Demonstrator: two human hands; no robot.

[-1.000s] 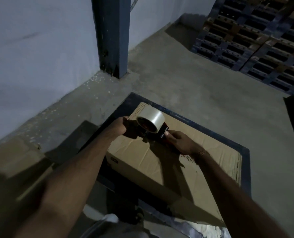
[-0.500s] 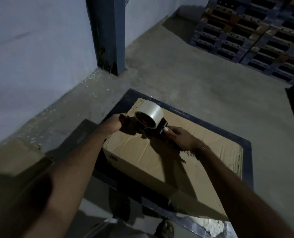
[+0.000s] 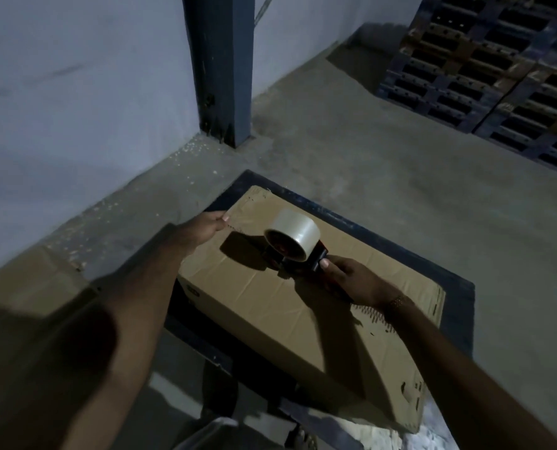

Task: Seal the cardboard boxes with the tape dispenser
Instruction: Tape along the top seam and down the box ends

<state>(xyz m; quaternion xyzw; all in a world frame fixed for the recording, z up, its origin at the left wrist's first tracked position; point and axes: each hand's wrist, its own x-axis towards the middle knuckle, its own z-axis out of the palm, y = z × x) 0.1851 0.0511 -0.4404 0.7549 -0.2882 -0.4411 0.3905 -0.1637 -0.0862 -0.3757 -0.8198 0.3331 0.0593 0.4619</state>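
The cardboard box (image 3: 303,306) lies flat on a dark blue platform (image 3: 459,287), its long top running from the far left corner toward the near right, with creases across the brown surface. On top of it, a little past the middle toward the far end, sits the tape dispenser (image 3: 298,254), its roll of clear tape (image 3: 295,237) standing high and throwing a hard black shadow to the left across the cardboard. The right hand (image 3: 351,279) is wrapped around the dispenser's dark handle, thumb on top, with a thin band at the wrist. The left hand (image 3: 205,227) is well apart from the tool, at the box's far left edge, its fingers curled over the rim and the thumb lying on the top face, gripping the cardboard. Around the platform is bare grey concrete floor (image 3: 384,164). A blue steel column (image 3: 220,69) rises against the pale wall (image 3: 75,92) on the far left, and stacked blue pallets (image 3: 491,69) fill the far right corner. Another piece of cardboard (image 3: 27,293) lies at the near left, partly hidden behind the left arm.
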